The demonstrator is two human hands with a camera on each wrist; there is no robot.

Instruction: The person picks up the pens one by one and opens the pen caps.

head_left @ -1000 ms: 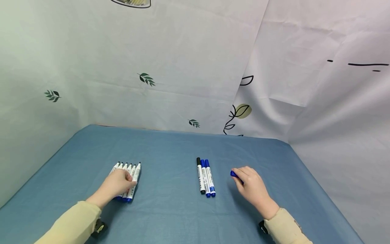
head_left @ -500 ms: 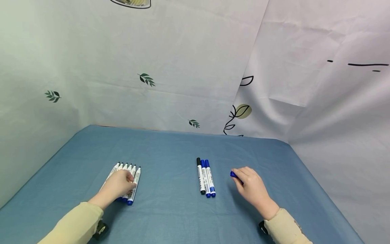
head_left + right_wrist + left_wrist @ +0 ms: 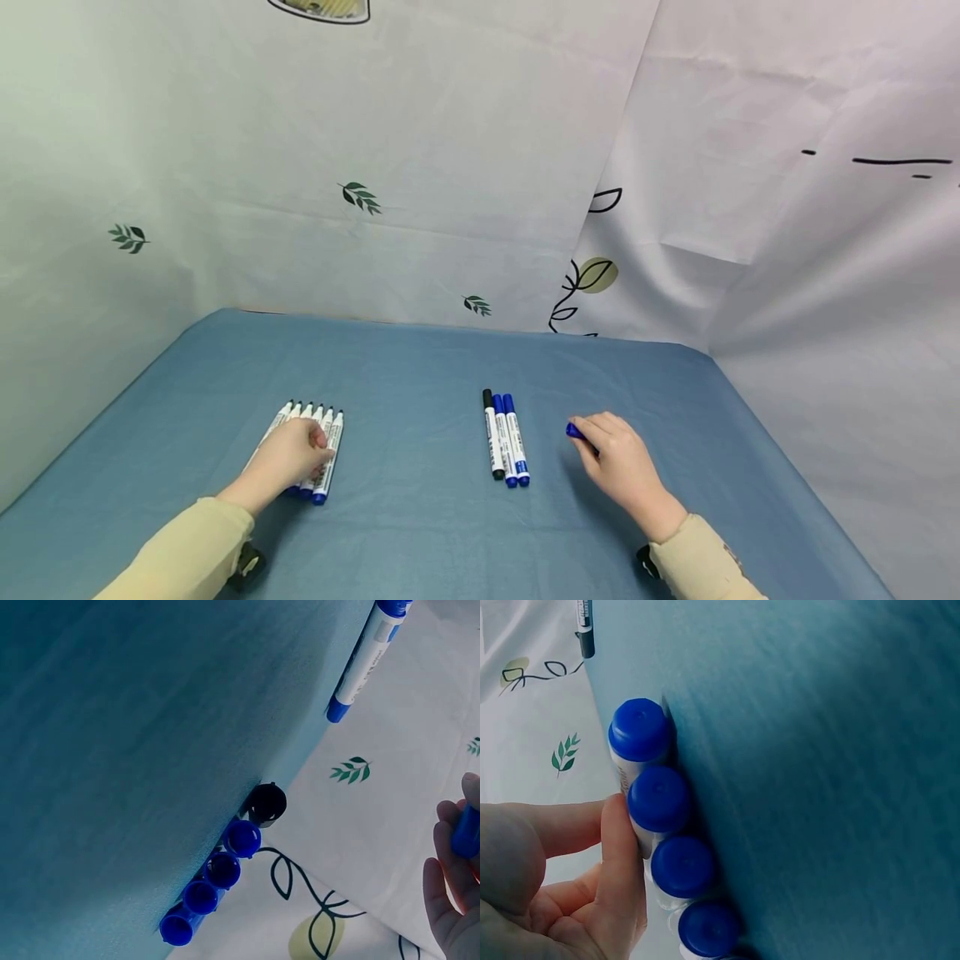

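Several uncapped white markers (image 3: 332,454) with dark tips and blue ends (image 3: 658,799) lie side by side at the left. My left hand (image 3: 288,454) is over this row, its curled thumb and finger pinching at the rightmost marker's barrel; the exact contact is partly hidden. At the right, my right hand (image 3: 618,458) holds a blue marker cap (image 3: 466,834) between thumb and fingers just above the table. Below it, in the right wrist view, a row of loose caps (image 3: 223,870) lies on the cloth, one black and the others blue; the head view hides them behind the hand.
Three capped markers lie together mid-table: a black-capped marker (image 3: 493,437) and two with blue caps, one being the right-hand blue marker (image 3: 517,442). A blue cloth (image 3: 405,542) covers the table. White patterned fabric (image 3: 420,150) hangs behind and at the sides.
The rightmost marker of the left row has slid a little toward me, with my left hand shifting slightly along. My right hand keeps its place with the cap.
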